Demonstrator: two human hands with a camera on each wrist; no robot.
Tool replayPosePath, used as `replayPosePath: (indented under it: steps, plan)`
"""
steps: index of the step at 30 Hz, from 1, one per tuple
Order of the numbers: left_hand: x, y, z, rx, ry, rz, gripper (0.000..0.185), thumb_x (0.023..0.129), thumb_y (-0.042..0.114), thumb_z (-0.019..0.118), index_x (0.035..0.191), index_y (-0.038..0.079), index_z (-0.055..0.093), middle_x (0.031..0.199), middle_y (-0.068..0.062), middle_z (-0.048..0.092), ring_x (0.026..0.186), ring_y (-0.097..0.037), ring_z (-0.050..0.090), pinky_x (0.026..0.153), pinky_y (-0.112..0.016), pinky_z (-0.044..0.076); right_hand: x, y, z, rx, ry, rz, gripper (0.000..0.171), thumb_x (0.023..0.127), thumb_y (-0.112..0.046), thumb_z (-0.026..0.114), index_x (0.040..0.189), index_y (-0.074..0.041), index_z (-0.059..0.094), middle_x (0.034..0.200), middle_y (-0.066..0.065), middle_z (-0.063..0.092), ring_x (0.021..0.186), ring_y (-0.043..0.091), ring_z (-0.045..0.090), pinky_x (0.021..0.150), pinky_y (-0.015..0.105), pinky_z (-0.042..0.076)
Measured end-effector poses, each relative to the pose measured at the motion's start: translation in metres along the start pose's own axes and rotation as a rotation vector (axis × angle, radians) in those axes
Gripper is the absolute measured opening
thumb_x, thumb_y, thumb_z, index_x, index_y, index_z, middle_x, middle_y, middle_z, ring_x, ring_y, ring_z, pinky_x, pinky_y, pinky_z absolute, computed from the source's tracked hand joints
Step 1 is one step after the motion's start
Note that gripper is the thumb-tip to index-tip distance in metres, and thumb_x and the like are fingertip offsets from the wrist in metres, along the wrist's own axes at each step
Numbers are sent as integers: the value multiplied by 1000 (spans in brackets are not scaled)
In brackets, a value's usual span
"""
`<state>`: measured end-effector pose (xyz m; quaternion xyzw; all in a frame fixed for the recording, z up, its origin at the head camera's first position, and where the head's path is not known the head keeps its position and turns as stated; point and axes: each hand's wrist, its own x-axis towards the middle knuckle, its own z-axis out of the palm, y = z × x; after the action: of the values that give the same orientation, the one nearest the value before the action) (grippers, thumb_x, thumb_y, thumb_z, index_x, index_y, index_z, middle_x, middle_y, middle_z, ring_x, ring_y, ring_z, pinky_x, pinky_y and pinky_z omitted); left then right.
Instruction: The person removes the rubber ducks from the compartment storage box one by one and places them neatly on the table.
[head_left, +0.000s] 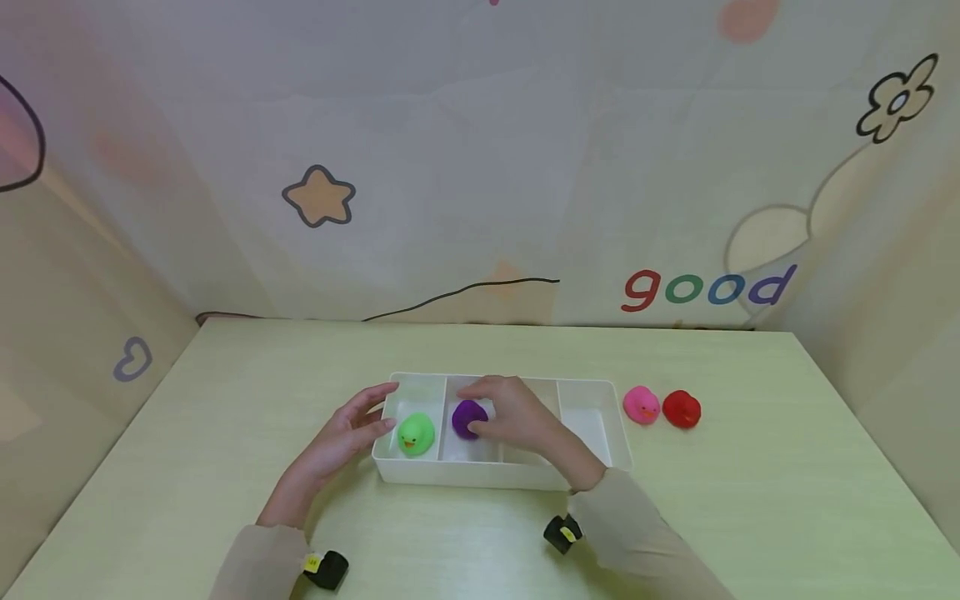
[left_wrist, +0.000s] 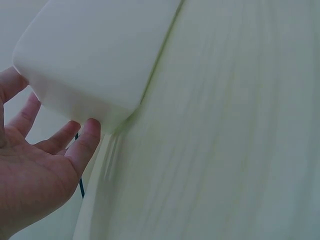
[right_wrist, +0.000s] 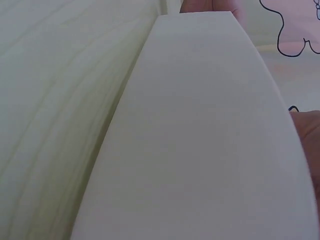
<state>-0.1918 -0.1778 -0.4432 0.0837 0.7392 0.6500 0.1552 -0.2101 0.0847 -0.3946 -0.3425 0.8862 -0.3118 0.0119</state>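
Head view: pale yellow-green wood-grain table (head_left: 750, 500) fills the lower half of the frame, cloth backdrop (head_left: 480, 150) behind and on both sides, printed with a star upper left of centre, a flower upper right, a heart at the left edge and the word "good" right of centre. White tray (head_left: 592, 385) sits at centre frame, long, divided into compartments. Green duck (head_left: 416, 434) sits in the leftmost compartment, orange beak facing me. Purple duck (head_left: 468, 418) is in the next compartment to the right, small, round, glossy dark purple, part hidden under my fingers. My right hand (head_left: 517, 417) reaches over the tray's near wall and grips the purple duck, fingers curled around it. My left hand (head_left: 345, 437) lies against the tray's left end, fingers straight, tips touching the wall, holding nothing. Pink duck (head_left: 641, 405) and red duck (head_left: 681, 409) stand on the table just right of the tray, touching each other, apart from both hands. Left wrist view shows my fingertips (left_wrist: 87, 135) against the tray's rounded corner. Right wrist view is mostly the tray's white outer wall, purple duck not visible there. Beige sleeves on both arms, black wrist units at lower frame
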Motion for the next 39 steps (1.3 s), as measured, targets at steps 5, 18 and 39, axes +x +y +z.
replayPosePath:
  steps: [5, 18, 39]
  plan:
    - [0, 1, 0, -1, 3, 1, 55, 89, 20, 59, 138, 16, 35, 145, -14, 26, 127, -38, 33, 97, -51, 35, 6, -2, 6, -182, -64, -20, 35, 71, -4, 73, 105, 2, 66, 104, 14, 65, 102, 27, 59, 89, 37, 45]
    - [0, 0, 1, 5, 3, 10, 55, 89, 19, 59, 138, 13, 35, 145, -16, 26, 127, -39, 33, 98, -51, 34, 12, -6, 18, -521, -75, -57, 11, 69, -4, 73, 75, -10, 66, 69, -2, 62, 73, 16, 57, 75, 39, 44]
    - [1, 0, 2, 0, 4, 1, 56, 89, 21, 58, 139, 16, 34, 145, -15, 25, 129, -38, 30, 100, -51, 32, -12, -13, -14, -61, 33, -23, 36, 73, -6, 74, 107, 2, 64, 101, 11, 66, 82, 16, 61, 71, 28, 52]
